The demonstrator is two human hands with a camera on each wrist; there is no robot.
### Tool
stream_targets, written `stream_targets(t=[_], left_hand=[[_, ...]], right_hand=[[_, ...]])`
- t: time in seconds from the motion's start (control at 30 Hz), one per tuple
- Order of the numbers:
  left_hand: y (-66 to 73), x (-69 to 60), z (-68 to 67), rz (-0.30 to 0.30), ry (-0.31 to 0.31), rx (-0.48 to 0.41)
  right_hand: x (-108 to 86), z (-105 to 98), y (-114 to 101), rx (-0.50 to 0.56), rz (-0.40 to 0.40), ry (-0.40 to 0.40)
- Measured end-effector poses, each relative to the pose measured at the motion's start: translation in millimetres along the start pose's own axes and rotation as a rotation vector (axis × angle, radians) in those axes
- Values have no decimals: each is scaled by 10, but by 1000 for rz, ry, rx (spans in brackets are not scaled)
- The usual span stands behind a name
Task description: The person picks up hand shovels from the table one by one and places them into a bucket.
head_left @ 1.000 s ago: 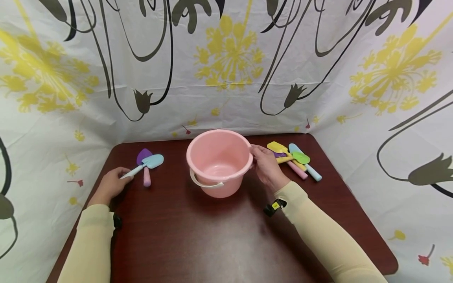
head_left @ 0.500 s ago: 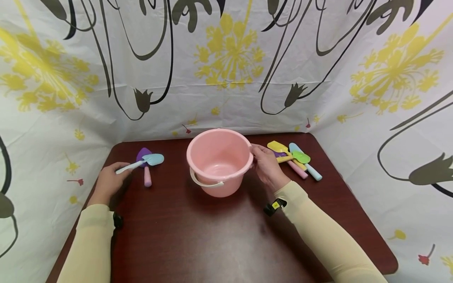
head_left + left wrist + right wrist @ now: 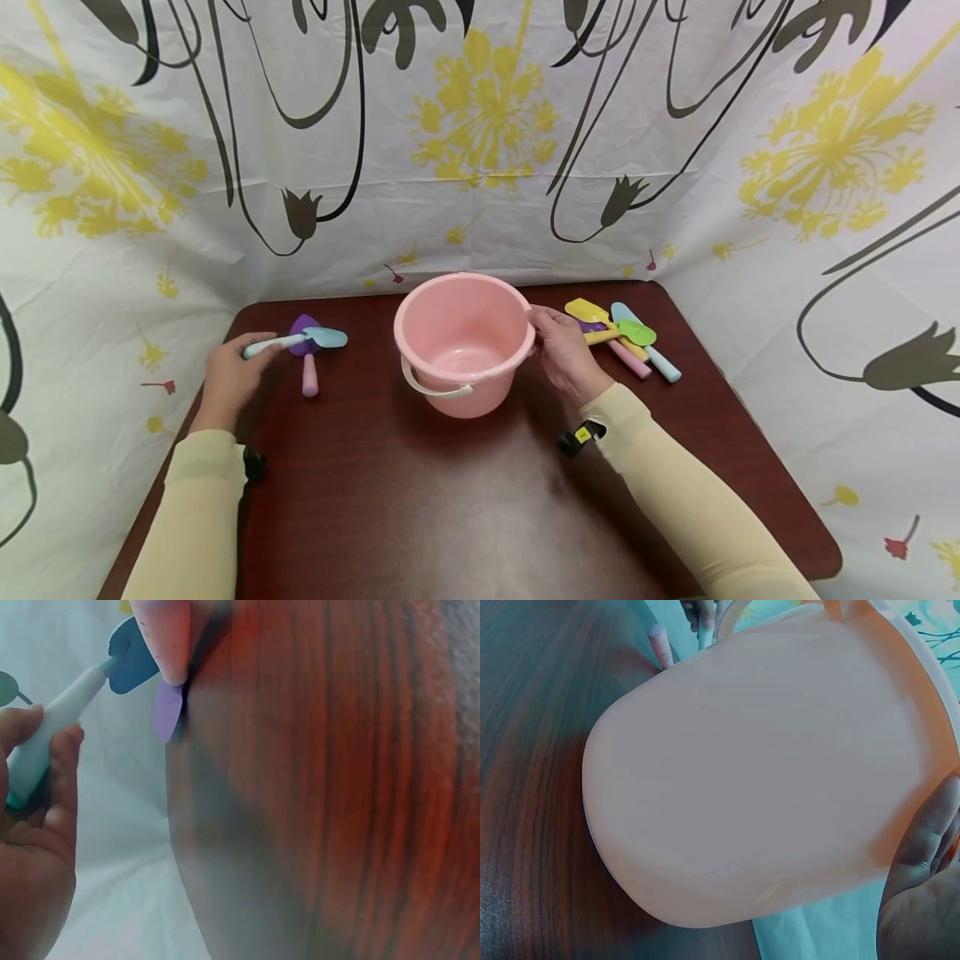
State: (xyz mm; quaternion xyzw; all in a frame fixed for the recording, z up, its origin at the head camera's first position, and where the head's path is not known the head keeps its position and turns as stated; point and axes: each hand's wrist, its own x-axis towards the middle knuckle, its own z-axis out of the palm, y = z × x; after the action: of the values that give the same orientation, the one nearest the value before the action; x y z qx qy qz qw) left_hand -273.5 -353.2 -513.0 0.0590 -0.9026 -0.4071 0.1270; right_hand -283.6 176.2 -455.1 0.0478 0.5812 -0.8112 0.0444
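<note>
At the table's left side my left hand [image 3: 231, 379] pinches the pale handle of a light blue toy shovel [image 3: 326, 337]; the left wrist view shows thumb and fingers round that white-looking handle [image 3: 64, 716]. Behind the blue blade lies a purple shovel [image 3: 302, 322] with a pink handle [image 3: 310, 377], also seen in the left wrist view [image 3: 169, 712]. A pink bucket [image 3: 468, 396] stands upright at the middle, its white bail hanging at the front. My right hand [image 3: 567, 354] grips the bucket's right rim; in the right wrist view the hand [image 3: 922, 885] is against the bucket's side [image 3: 750, 780].
Several toy shovels, among them a yellow one [image 3: 585, 311], a green one [image 3: 637, 333] and a light blue one [image 3: 663, 365], lie in an overlapping pile right of the bucket. A patterned white cloth [image 3: 465, 225] rises behind and beside the dark red table [image 3: 420, 517].
My left hand has raised the handle of the light blue shovel and turned the shovel flatter, its blade staying near the purple one. The right hand and bucket have stayed in place.
</note>
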Motion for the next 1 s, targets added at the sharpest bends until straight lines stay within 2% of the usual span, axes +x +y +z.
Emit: stream_targets(t=[0.23,0.4,0.53,0.63,0.8,1.0], left_hand=[[125,27,-8,44,54,-18],[297,46,-58,76,48,-30],[477,51,-142,102,34,-26],[627,32,-205,141,48,-7],[863,-2,-290,223,103,-4],[1161,-37,-385,285,159,-32]], right_hand=[[-1,-16,14,7,6,-11],[-4,-20,6,1,12,-7],[-4,-8,-6,3,10,-5],[4,5,-8,12,8,2],[11,7,1,19,5,11],[11,4,6,18,11,3]])
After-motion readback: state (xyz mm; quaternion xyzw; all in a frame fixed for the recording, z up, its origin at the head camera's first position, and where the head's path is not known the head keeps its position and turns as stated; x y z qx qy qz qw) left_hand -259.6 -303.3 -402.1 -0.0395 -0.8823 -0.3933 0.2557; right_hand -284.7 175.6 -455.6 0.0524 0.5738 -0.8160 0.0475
